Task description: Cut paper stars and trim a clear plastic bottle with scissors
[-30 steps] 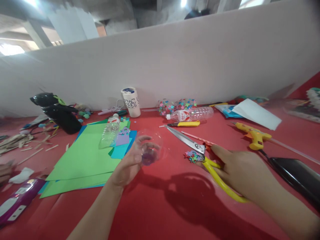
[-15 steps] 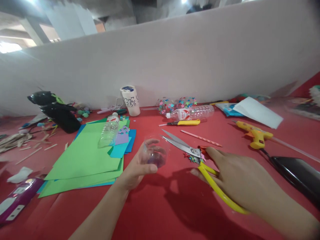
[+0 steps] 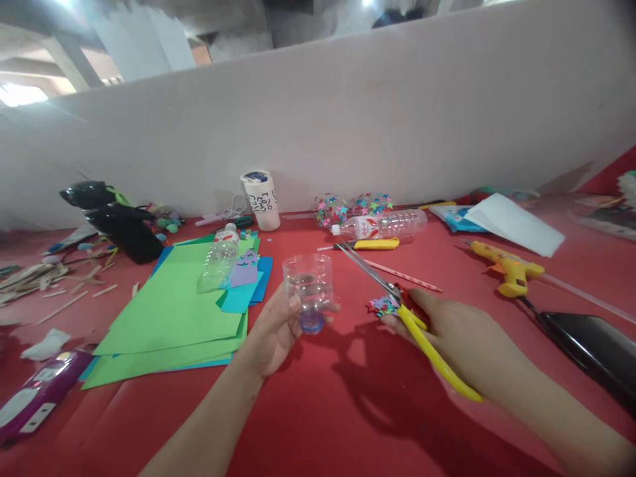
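Note:
My left hand (image 3: 278,324) is closed round a clear cut-off plastic bottle bottom (image 3: 309,281), held upright with its cut rim on top and a bluish base below. In my right hand (image 3: 447,331) is a pair of scissors (image 3: 368,268) with yellow and red handles. Its blades point forward and left, slightly parted, beyond the bottle piece. Small coloured foam stars (image 3: 382,305) lie on the red table beside the scissors' pivot, partly hidden by my right hand.
Green sheets (image 3: 173,311) with a plastic bottle (image 3: 218,262) lie left. Behind are a white tumbler (image 3: 262,202), another bottle (image 3: 387,225), star-covered pieces (image 3: 332,211) and a yellow cutter (image 3: 376,244). A striped straw (image 3: 407,275) and yellow glue gun (image 3: 509,268) lie right.
My left hand has turned the bottle bottom from tilted to upright, its rim now facing up. The scissors' blades have swung slightly upward and come closer together.

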Action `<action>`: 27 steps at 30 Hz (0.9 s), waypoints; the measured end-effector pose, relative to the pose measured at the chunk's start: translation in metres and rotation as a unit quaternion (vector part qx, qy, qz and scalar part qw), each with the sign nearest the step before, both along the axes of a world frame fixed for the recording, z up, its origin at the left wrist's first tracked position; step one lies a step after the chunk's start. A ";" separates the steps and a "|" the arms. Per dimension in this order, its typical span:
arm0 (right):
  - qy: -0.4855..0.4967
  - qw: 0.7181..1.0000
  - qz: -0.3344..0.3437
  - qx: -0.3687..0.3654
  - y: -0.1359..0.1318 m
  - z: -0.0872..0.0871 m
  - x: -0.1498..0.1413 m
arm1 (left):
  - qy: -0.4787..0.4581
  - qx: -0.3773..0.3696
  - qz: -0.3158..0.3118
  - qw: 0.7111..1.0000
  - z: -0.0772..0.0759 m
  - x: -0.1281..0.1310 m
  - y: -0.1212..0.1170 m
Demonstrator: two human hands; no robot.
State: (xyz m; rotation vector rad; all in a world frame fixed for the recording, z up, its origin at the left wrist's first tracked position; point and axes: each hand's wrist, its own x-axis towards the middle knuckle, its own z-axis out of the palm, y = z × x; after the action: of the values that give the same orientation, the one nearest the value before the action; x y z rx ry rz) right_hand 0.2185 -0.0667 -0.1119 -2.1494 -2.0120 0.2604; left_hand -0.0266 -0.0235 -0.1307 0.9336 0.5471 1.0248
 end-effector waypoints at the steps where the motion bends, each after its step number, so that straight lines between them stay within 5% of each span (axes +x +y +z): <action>1: 0.006 1.000 0.000 0.000 0.002 -0.001 0.000 | -0.005 -0.010 0.006 1.000 0.003 0.001 0.000; 6: 0.067 0.997 0.022 0.018 0.007 -0.002 -0.002 | -0.033 -0.022 0.041 0.998 0.036 0.012 0.002; 14: 0.102 0.992 0.016 0.074 0.010 -0.005 -0.001 | -0.044 0.156 0.073 0.984 0.117 0.032 0.005; 22: 0.101 0.992 0.022 0.070 0.012 -0.020 0.001 | -0.057 0.160 0.090 0.981 0.127 0.019 -0.002; 27: 0.117 0.991 0.031 0.057 0.008 -0.009 0.003 | -0.072 0.158 0.063 0.983 0.130 0.021 0.000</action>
State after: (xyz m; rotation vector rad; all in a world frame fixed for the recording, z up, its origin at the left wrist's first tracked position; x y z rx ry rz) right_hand 0.2219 -0.0582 -0.1214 -1.8936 -1.9147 0.3788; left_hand -0.0059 -0.0240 -0.0008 1.1025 0.3305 1.3080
